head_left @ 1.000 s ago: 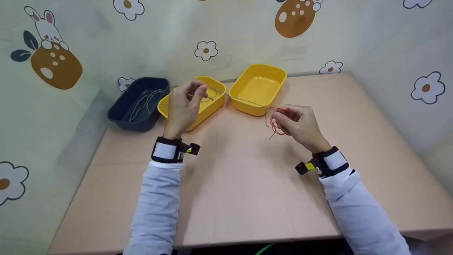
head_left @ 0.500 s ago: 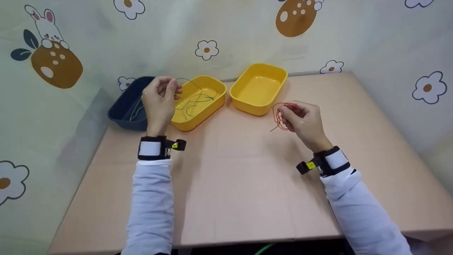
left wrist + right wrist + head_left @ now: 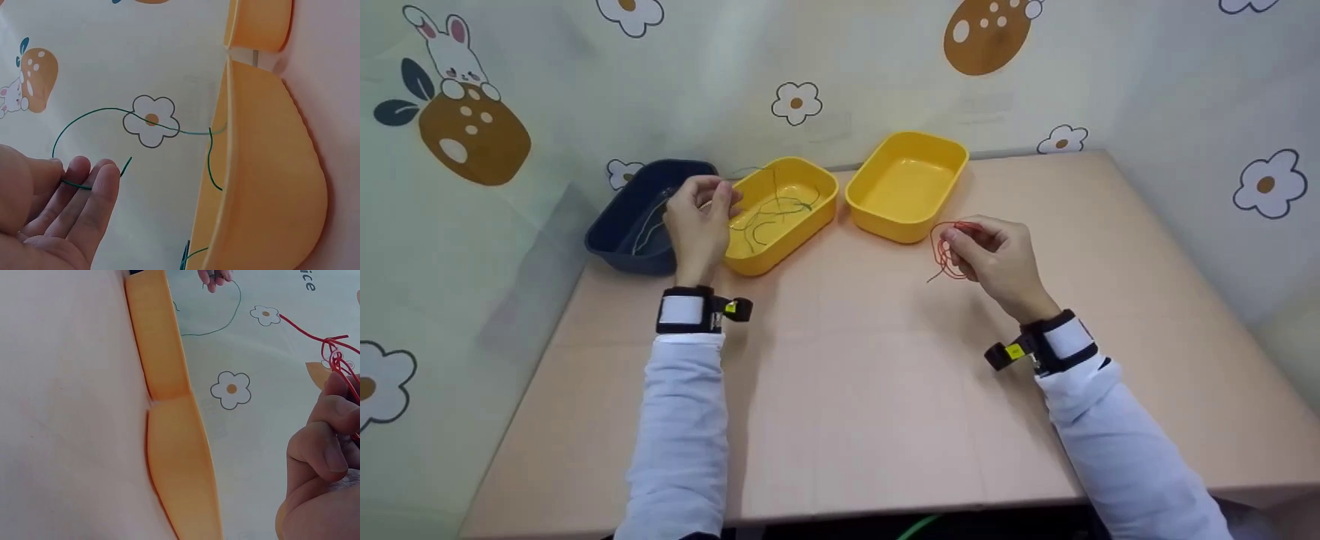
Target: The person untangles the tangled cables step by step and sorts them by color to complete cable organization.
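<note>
My left hand [image 3: 699,225] is raised where the dark blue bin [image 3: 626,261] and the middle yellow bin [image 3: 787,253] meet. Its thumb and fingers pinch a green thread [image 3: 107,108]. The thread arcs from the fingertips over the middle bin and dips behind its rim in the left wrist view. Several green threads [image 3: 791,208] lie loose inside that bin. My right hand [image 3: 997,262], in front of the right yellow bin [image 3: 889,229], holds a tangled bundle of red thread [image 3: 337,359] between thumb and fingers. Loops and a loose end dangle below the fingertips.
Pale thread [image 3: 645,232] lies inside the dark blue bin. The three bins stand along the back of the cloth-covered table [image 3: 847,390], against a patterned wall covering [image 3: 885,82]. Wrist cameras [image 3: 735,309] are strapped on both arms.
My left hand has moved left, drawing the green thread away from the right hand. Stretched between both hands earlier, the thread now droops over the middle bin. The right hand barely moved.
</note>
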Tool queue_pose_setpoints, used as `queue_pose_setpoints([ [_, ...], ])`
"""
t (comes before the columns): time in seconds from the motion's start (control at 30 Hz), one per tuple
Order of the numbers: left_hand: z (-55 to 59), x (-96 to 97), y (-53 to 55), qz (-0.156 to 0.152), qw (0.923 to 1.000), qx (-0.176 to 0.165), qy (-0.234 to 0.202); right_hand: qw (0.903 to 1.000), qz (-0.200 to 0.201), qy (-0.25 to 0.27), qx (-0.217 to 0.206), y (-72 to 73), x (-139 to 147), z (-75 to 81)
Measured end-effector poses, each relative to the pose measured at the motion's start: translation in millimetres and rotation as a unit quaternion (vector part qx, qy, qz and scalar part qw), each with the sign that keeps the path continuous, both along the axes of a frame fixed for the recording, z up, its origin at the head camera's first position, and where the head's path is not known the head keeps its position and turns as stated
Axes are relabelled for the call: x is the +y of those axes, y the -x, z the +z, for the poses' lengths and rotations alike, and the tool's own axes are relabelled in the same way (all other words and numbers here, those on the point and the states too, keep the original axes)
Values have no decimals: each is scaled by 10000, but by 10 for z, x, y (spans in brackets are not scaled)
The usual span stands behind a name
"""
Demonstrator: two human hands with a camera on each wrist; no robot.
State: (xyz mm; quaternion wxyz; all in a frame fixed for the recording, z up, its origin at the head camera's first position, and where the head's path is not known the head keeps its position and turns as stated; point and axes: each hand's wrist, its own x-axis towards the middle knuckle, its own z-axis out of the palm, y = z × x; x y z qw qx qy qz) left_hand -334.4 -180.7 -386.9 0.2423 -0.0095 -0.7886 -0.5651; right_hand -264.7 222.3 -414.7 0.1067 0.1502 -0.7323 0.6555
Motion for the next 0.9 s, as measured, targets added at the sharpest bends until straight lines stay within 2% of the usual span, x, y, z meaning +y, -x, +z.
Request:
queue_pose_setpoints([
  [0.17,-90,-35,53,159,9953,-493,817,10000,30,-75,-20,-8,-14,-2],
  [0.27,-111,-40,70,69,9943,-662,830,9999,35,-93,-62,-12,-16,-5],
  [0.43,-79,48,35,40,9965,-343,766,9999,-5,-121,-85,-6,-17,-17],
  [0.57,-27,267,-25,-55,9967,147,802,9999,1,-138,-93,2,-22,-25],
  [0.67,0,516,-87,-306,9952,444,819,9998,12,-153,-99,-1,-28,-31],
  [0.73,11,717,-149,-600,9937,527,790,9999,30,-123,-100,-5,-34,-33],
  [0.8,13,926,-223,-1019,9908,548,705,9999,51,-60,-107,-10,-42,-32],
  [0.9,-7,1214,-345,-1718,9825,434,577,9999,47,80,-129,-11,-63,-32],
])
